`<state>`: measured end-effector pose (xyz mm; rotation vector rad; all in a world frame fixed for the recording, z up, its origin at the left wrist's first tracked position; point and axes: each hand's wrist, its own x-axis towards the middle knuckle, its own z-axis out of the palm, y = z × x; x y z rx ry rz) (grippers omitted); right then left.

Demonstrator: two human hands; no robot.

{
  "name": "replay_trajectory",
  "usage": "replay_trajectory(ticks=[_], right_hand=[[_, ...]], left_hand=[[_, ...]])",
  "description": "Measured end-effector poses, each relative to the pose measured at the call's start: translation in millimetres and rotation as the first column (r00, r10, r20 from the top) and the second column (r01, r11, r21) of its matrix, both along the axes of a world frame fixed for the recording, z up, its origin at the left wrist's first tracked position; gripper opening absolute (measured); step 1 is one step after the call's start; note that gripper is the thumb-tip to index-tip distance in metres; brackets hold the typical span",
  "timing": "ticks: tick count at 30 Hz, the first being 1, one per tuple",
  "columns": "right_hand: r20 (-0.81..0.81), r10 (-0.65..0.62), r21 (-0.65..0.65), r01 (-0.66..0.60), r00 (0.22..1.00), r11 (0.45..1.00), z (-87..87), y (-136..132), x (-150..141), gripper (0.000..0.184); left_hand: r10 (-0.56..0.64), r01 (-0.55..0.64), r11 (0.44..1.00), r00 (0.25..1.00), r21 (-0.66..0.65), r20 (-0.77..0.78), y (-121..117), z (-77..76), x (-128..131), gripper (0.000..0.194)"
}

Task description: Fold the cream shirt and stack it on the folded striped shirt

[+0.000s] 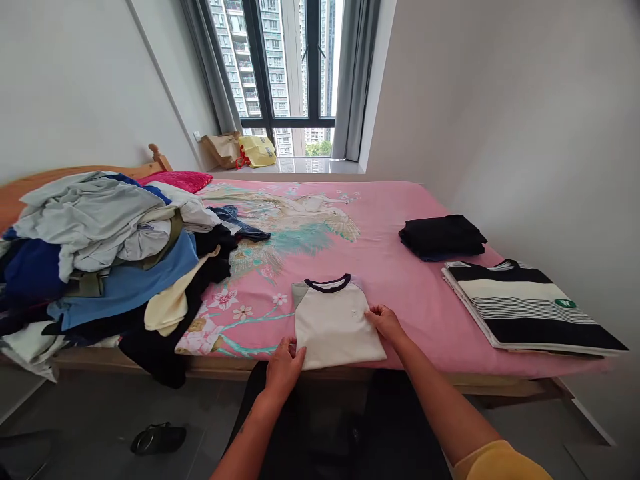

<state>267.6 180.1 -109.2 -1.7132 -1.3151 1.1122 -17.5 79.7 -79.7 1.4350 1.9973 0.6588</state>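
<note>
A cream T-shirt [333, 327] with a dark collar and grey sleeve lies folded on the pink bedsheet [350, 307], close to the bed's near edge. My left hand [284, 367] grips its lower left corner. My right hand [385, 323] rests on its right edge, with the fingers curled over the fabric. Both hands are on the shirt and are well apart from each other.
A large heap of mixed clothes [100, 260] covers the bed's left side. To the right lie a folded black garment [442, 237] and a folded black-and-white striped top [530, 308]. Paper and yellow bags [240, 151] stand on the windowsill. A dark slipper [159, 439] lies on the floor.
</note>
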Motion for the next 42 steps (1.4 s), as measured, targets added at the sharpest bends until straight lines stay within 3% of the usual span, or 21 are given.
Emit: replay_trajectory(ticks=[9, 20, 24, 33, 42], right_hand=[[-0.204, 0.001, -0.107, -0.023, 0.979, 0.994, 5.9, 10, -4, 0.023], [-0.316, 0.031, -0.192, -0.096, 0.948, 0.977, 16.1, 21, -1, 0.028], [-0.327, 0.029, -0.188, -0.095, 0.945, 0.978, 9.7, 25, -3, 0.030], [-0.220, 0.012, -0.125, -0.040, 0.975, 0.991, 6.7, 47, -8, 0.034], [-0.102, -0.078, -0.013, 0.077, 0.992, 0.997, 2.0, 70, -18, 0.036]], left_hand=[[0.057, -0.049, 0.998, 0.957, -0.034, 0.286, 52, -5.5, -16, 0.020], [0.126, -0.015, 0.981, 0.812, -0.195, 0.570, 65, 16.1, -11, 0.024], [0.157, -0.041, 0.978, 0.794, -0.206, 0.588, 73, 13.5, -10, 0.017], [0.137, -0.034, 0.985, 0.758, -0.172, 0.638, 97, 3.8, -10, 0.031], [0.153, -0.127, 0.988, 0.813, -0.085, 0.562, 132, -4.9, -18, 0.029]])
